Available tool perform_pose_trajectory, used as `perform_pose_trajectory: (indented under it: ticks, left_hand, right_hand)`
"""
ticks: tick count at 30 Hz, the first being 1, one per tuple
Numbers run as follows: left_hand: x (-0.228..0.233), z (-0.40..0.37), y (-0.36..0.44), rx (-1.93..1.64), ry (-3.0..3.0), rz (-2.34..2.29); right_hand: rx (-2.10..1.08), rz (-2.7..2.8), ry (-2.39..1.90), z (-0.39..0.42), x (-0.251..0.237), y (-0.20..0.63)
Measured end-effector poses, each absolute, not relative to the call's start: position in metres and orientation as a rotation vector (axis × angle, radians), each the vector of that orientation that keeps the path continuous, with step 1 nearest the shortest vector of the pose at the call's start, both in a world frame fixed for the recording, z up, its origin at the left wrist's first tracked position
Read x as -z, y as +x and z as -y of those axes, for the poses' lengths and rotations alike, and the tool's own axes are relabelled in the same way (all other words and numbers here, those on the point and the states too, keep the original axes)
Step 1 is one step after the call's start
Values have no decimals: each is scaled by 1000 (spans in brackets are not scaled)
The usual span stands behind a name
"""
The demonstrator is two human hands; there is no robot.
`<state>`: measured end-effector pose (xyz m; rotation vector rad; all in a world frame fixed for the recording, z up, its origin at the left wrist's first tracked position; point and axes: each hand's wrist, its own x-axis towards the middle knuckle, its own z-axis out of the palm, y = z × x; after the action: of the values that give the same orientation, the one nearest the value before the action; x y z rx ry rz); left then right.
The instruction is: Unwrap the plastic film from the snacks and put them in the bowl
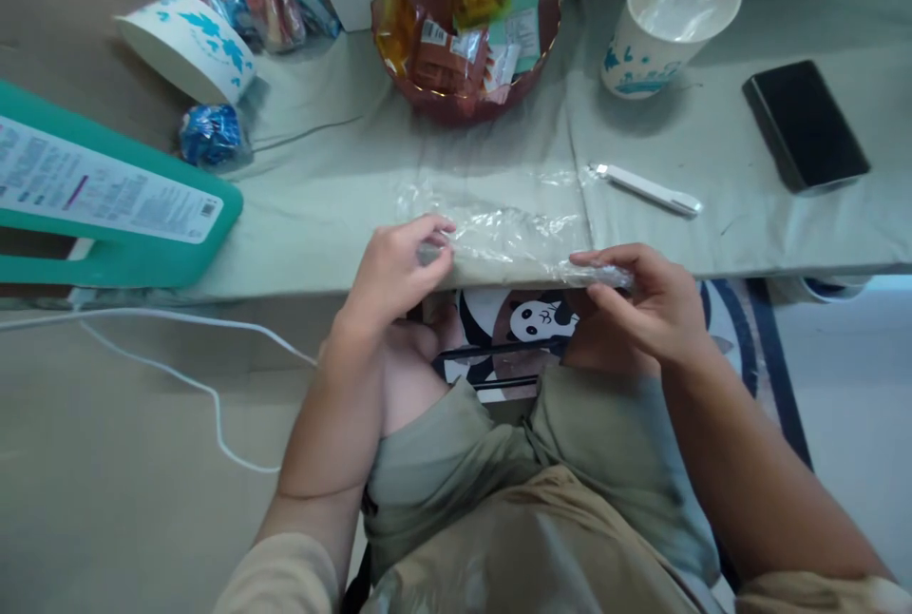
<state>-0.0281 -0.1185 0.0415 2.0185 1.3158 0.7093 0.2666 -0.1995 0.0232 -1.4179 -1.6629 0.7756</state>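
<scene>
Left hand (pixel 403 267) and right hand (pixel 648 300) are at the front edge of a cloth-covered surface (pixel 313 205), the largest thing around them. Next in size, a green plastic jug (pixel 220 224) is well apart to the left, then a scalloped pink glass bowl (pixel 463 110) with wrapped snacks (pixel 448 58) sits beyond the hands. Crinkled clear plastic film (pixel 509 229) lies between the two hands, its long axis running left to right, roughly along the front edge. It extends rightward from the left fingertips and leftward from the right hand, which is the nearer, being in contact with it. The right hand pinches the bunched right end between thumb and fingers. The left hand is half open, a gap showing between thumb and forefinger; whether its fingertips touch the film, I cannot tell. Smaller still are an upright paper cup (pixel 641 53), a flat black rectangular device (pixel 805 124) and, just beyond the film's right end, a slim white cutter-like tool (pixel 648 188)
</scene>
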Motion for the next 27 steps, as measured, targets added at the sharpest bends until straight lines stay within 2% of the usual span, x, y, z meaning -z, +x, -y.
perform_pose_trajectory:
  ticks: [7, 13, 19, 23, 27]
  left_hand:
    - [-37, 96, -55, -906, 1585, -1200]
    - [-34, 100, -84, -755, 1559, -1223]
    - [-17, 100, -93, -1127, 1377, -1228]
    - [-15, 93, -81, -1083, 1352, -1267]
    - [-11, 87, -76, -1024, 1392, -1409]
  right_hand:
    - [-910, 1650, -1203, 197, -6, 275]
    - [-874, 1397, -1393, 196, -3, 260]
    - [-878, 1418, -1534, 195, 0, 256]
    - [-731, 1341, -1629, 188, -9, 242]
    - [-754, 1145, -1697, 179, -16, 227]
